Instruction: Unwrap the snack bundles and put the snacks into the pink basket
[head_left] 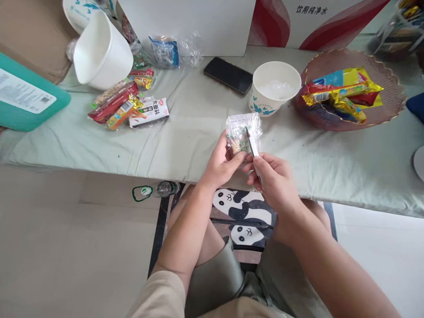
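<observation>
My left hand (222, 163) is closed on a small clear plastic packet (236, 132), thumb along its lower edge. Through the crinkled film show green and brownish bits and a white part near the top. In my right hand (270, 174) is a slim white utility knife (253, 145), its dark pointed tip over the packet's front. Whether the tip touches the film or only hovers, I cannot tell. Just beyond the packet stands a white paper cup (274, 95) with blue leaf prints and crumpled clear plastic inside.
Behind lies a black phone (228, 75). A pink scalloped bowl (391, 99) with yellow snack packs stands right. Left are snack packets (115, 104), a black-and-white packet (150, 112), a tilted white container (102, 53) and a green jug (29, 108). A plastic bottle (165, 188) is below the table edge.
</observation>
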The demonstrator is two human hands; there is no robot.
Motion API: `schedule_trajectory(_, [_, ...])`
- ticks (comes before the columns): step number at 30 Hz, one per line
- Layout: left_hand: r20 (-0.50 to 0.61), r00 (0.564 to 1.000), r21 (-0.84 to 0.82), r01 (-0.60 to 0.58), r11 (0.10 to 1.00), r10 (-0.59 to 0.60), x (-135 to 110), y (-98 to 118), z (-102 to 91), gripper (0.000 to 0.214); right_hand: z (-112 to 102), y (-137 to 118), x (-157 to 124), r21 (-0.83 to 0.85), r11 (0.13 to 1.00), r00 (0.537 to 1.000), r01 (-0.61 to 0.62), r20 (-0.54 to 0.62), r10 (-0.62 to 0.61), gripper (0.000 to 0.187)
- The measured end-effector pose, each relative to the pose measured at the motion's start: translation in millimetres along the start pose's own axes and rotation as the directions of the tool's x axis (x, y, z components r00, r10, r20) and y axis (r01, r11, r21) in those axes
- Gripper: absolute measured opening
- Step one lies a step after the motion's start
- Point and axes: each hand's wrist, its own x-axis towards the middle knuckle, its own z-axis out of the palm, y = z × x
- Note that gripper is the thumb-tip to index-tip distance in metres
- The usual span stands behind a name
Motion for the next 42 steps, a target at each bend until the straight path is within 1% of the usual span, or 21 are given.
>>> schedule_trajectory(5, [-0.052,0.998,-0.003,-0.043,0.999,0.042,-1,-2,-0.7,0.048,-1,-2,-5,-0.030,0.999,0.999,-0.040,-0.005,0.040,0.041])
schedule_trajectory(9, [-0.096,0.994,-0.086,-0.057,0.995,0.049,1,-5,-4.3,0.049,-6,6,-12,-0.046,0.992,0.993,-0.117,-0.019,0.116,0.042])
schedule_trajectory(15, [-0.186,0.982,-0.171,-0.070,0.983,0.037,3,1,-8.9,0.067,-20,12,-32,-0.184,0.965,0.978,-0.186,0.056,0.199,0.046])
schedule_trajectory(17, [-0.183,0.983,-0.208,-0.039,0.977,0.000,4,5,-9.4,0.072,-31,10,-38,-0.268,0.948,0.982,-0.170,0.036,0.186,0.047])
schedule_trajectory(19, [-0.152,0.988,-0.248,0.001,0.969,-0.040,4,7,-10.2,0.077,-49,7,-38,-0.418,0.905,0.997,-0.077,-0.041,0.066,0.045])
schedule_trajectory(20, [-0.137,0.989,-0.263,0.011,0.965,-0.048,4,7,-10.5,0.078,-60,6,-35,-0.546,0.838,0.993,0.004,-0.094,-0.066,0.041])
schedule_trajectory(21, [-0.126,0.991,-0.271,0.010,0.963,-0.046,4,6,-10.9,0.079,-72,6,-30,-0.690,0.718,0.960,0.097,-0.125,-0.250,0.035])
schedule_trajectory(22, [-0.123,0.992,-0.269,0.000,0.963,-0.034,4,5,-11.0,0.079,-84,5,-23,-0.815,0.555,0.880,0.167,-0.131,-0.457,0.029])
schedule_trajectory(23, [-0.127,0.992,-0.257,-0.016,0.966,-0.017,4,3,-11.0,0.080,-96,5,-15,-0.899,0.397,0.810,0.184,-0.091,-0.580,0.030])
schedule_trajectory(24, [-0.134,0.991,-0.231,-0.035,0.972,0.004,4,1,-10.8,0.081,-107,6,-7,-0.948,0.276,0.772,0.157,-0.056,-0.634,0.032])
schedule_trajectory(25, [-0.140,0.990,-0.191,-0.053,0.980,0.026,3,-2,-10.3,0.084,-116,6,1,-0.974,0.190,0.770,0.126,-0.025,-0.638,0.034])
schedule_trajectory(27, [-0.140,0.988,-0.075,-0.080,0.994,0.069,3,-8,-8.5,0.090,-127,5,13,-0.995,0.085,0.745,0.052,-0.018,-0.667,0.036])
schedule_trajectory(29, [-0.127,0.983,0.082,-0.120,0.989,0.130,2,-15,-5.7,0.091,-124,5,17,-0.993,0.085,0.703,0.085,-0.001,-0.711,0.039])
schedule_trajectory(30, [-0.119,0.979,0.171,-0.144,0.975,0.166,2,-18,-4.0,0.090,-118,6,18,-0.978,0.126,0.696,0.168,0.027,-0.717,0.043])
schedule_trajectory(31, [-0.110,0.973,0.264,-0.169,0.949,0.204,1,-20,-2.0,0.087,-109,6,17,-0.940,0.187,0.698,0.286,0.070,-0.713,0.049])
schedule_trajectory(33, [-0.086,0.958,0.436,-0.210,0.875,0.273,0,-24,1.8,0.081,-85,9,14,-0.782,0.359,0.737,0.510,0.181,-0.651,0.067])
schedule_trajectory(35, [-0.043,0.947,0.565,-0.239,0.789,0.318,-3,-23,4.4,0.076,-61,13,13,-0.681,0.434,0.728,0.590,0.216,-0.651,0.083])
schedule_trajectory(36, [-0.017,0.943,0.612,-0.254,0.749,0.333,-5,-21,4.9,0.073,-52,15,13,-0.662,0.447,0.721,0.601,0.208,-0.661,0.082])
schedule_trajectory(38, [0.028,0.935,0.680,-0.277,0.679,0.353,-8,-14,3.6,0.067,-39,17,14,-0.675,0.450,0.722,0.584,0.179,-0.669,0.070])
schedule_trajectory(40, [0.049,0.932,0.737,-0.276,0.616,0.359,-11,-7,0.1,0.061,-37,17,15,-0.700,0.419,0.711,0.579,0.180,-0.680,0.050])
schedule_trajectory(42, [0.044,0.934,0.795,-0.247,0.554,0.354,-12,-1,-4.4,0.054,-41,16,15,-0.706,0.370,0.679,0.604,0.212,-0.703,0.034])
